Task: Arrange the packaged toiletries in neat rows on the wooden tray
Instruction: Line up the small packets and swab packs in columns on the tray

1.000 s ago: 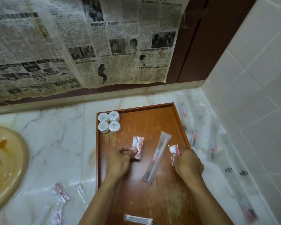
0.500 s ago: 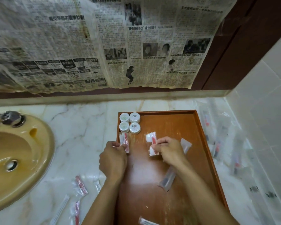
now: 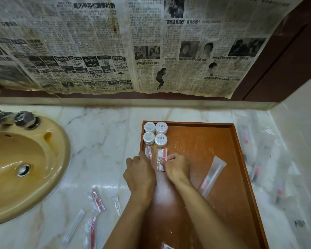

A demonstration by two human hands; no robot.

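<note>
- the right hand (image 3: 176,168) has its fingers (image 3: 166,159) curled onto a small red-and-white packet (image 3: 161,159), pinching it flat against the tray, likely to line it up under the round tubs.
- the left hand (image 3: 139,174) lies knuckles-up at the tray's left edge; its fingertips touch a second packet (image 3: 149,152), but they are hidden under the hand, so i cannot tell if they grip or only press.
- both packets sit side by side just below four round tubs (image 3: 155,133), which form a tidy square in the tray's upper-left corner; it reads as a row being started.
- both forearms reach up from the bottom centre of the frame, wrists close together.
- a long clear sachet (image 3: 213,176) lies slanted in mid-tray, not yet sorted.
- the wooden tray (image 3: 241,159) rests on the marble desk (image 3: 101,141); more packets (image 3: 97,200) lie loose at lower left, blurred ones at right.
- a yellow basin (image 3: 16,168) fills the left edge.
</note>
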